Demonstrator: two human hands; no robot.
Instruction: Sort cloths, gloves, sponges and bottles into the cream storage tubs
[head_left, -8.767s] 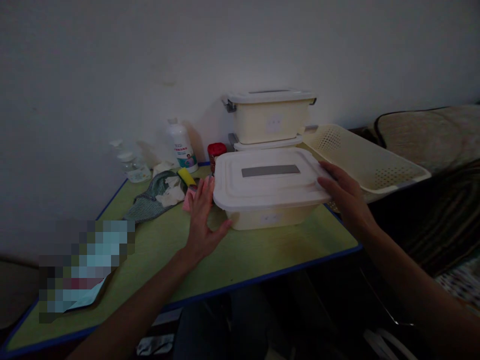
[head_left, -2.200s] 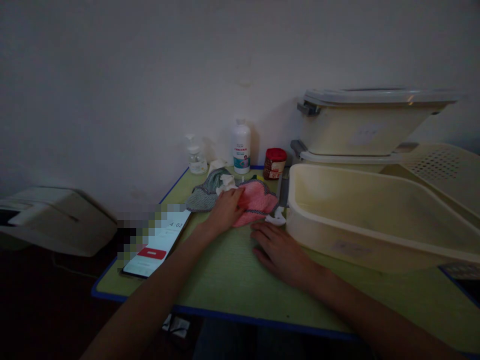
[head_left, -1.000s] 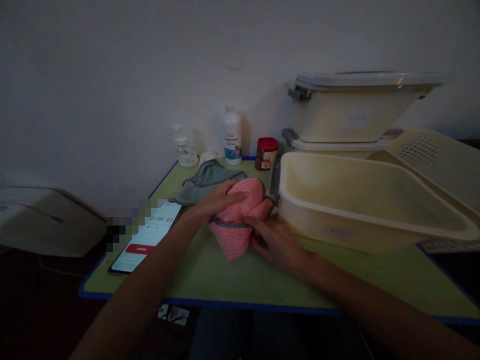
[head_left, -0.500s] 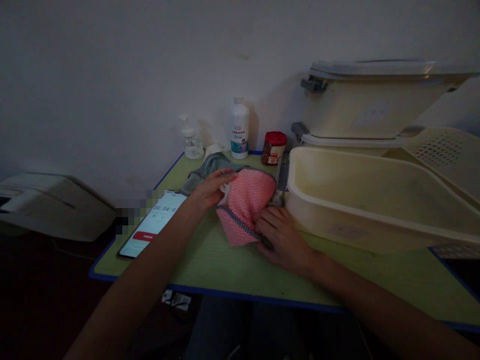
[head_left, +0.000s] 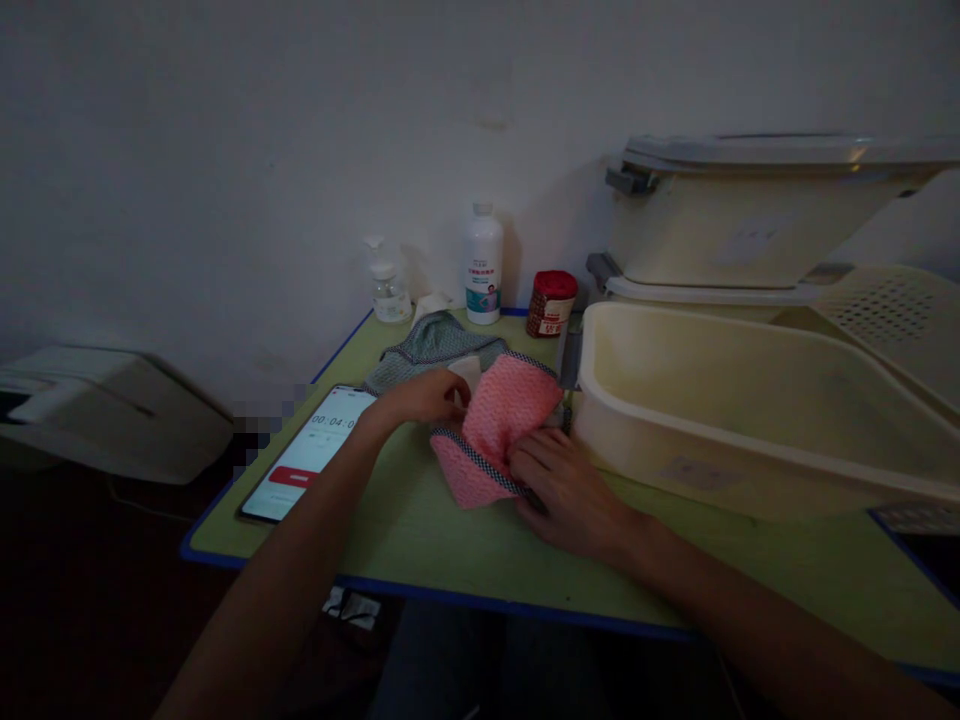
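Observation:
A pink textured cloth [head_left: 510,403] with a black-and-white checked edge is bunched and folded over on the table. At its right side, my right hand [head_left: 562,485] is closed on the fabric, fingers bent in. My left hand [head_left: 431,397] is at the cloth's left fold, fingers curled downward with their tips partly hidden; what they pinch cannot be made out. A whitish piece [head_left: 466,370] shows just behind those fingers, its kind unclear. Behind the left hand lies a grey-green cloth [head_left: 439,345] with a similar checked edge.
Left of my forearm lies a phone [head_left: 300,455] showing a timer. A white bottle [head_left: 484,268], a small pump bottle [head_left: 390,295] and a red-lidded container [head_left: 552,303] stand at the back. A cream open bin [head_left: 675,455] is at right, before stacked lidded boxes [head_left: 720,225].
My left hand has drawn off the cloth's upper part and curled down at its left side. The whitish piece shows more behind it. My right hand stays on the pink cloth.

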